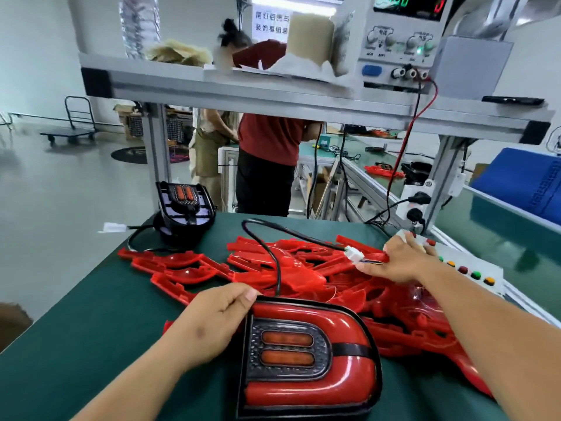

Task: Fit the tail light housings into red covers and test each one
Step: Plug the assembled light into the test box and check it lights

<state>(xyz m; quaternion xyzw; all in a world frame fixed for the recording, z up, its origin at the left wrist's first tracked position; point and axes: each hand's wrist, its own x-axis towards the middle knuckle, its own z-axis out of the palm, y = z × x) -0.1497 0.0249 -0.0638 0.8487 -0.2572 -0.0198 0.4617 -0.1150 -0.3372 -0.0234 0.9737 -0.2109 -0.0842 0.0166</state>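
Test step, assembled unit

1. The assembled tail light (312, 390), housing seated in its red cover, lies on the table (91, 344) at the near edge. The left hand (209, 326) grips its upper left corner, thumb on top and fingers curled over the rim. Hold the unit flat and face up so that every lamp segment is visible during the test.
2. The black cable (267, 247) runs from the unit to the white connector (353, 254), which rests on the pile of loose red covers (188, 268). The right hand (400, 259) lies just beside the connector with its fingers stretched onto the button box (479, 262). Whether thumb and forefinger pinch the wires cannot be told.
3. Confirm that the connector is fully mated before pressing any button. Keep slack in the cable; do not let it snag on the covers.
4. A bare housing (185, 202) waits at the far left of the table.

Markings: the sign (270, 22) above the shelf (243, 86) carries Chinese characters, partly hidden, apparently "尾灯后壳与 / 装饰框组装". The power supply (397, 47) display and knob labels are too blurred to read
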